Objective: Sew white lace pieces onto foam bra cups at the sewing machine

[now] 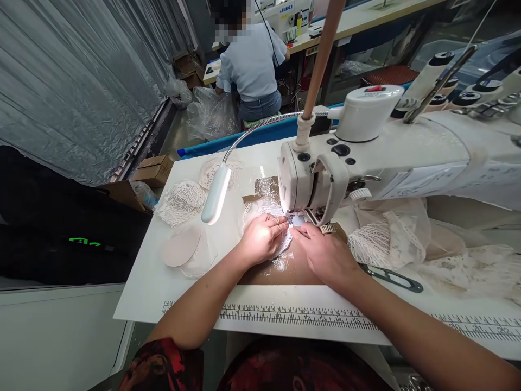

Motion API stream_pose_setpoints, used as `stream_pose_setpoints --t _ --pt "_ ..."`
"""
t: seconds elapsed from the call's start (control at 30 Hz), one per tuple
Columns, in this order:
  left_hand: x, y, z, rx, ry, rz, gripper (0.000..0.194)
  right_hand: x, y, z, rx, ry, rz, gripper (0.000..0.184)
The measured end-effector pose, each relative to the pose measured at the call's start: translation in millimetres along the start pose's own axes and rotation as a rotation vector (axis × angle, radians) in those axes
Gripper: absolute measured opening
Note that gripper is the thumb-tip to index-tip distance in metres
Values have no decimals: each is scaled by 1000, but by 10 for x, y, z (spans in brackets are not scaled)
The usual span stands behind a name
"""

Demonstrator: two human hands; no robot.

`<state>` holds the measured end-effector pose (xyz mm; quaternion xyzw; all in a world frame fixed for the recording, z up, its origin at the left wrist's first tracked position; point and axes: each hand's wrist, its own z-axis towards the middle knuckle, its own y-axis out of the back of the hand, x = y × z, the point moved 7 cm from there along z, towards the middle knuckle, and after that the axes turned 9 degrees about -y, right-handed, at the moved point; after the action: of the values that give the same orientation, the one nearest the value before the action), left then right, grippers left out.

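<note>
Left hand and right hand flank the sewing-machine presser foot, seemingly keeping the white lace flat. I cannot tell whether either grips.

sleeve: short, black, mottled red | top: dark, red-patterned | forearms: bare

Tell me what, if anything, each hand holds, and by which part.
Left hand lies on the near part of the white lace piece; right hand is at its right edge. Whether either grips it can't be told.
</note>
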<state>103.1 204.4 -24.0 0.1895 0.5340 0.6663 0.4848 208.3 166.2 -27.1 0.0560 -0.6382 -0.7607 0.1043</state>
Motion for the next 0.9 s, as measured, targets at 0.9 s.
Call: stream_pose_setpoints --t 0.9 --pt "-591 272 -413 130 -53 -447 37 -190 110 -141 -74 53 545 32"
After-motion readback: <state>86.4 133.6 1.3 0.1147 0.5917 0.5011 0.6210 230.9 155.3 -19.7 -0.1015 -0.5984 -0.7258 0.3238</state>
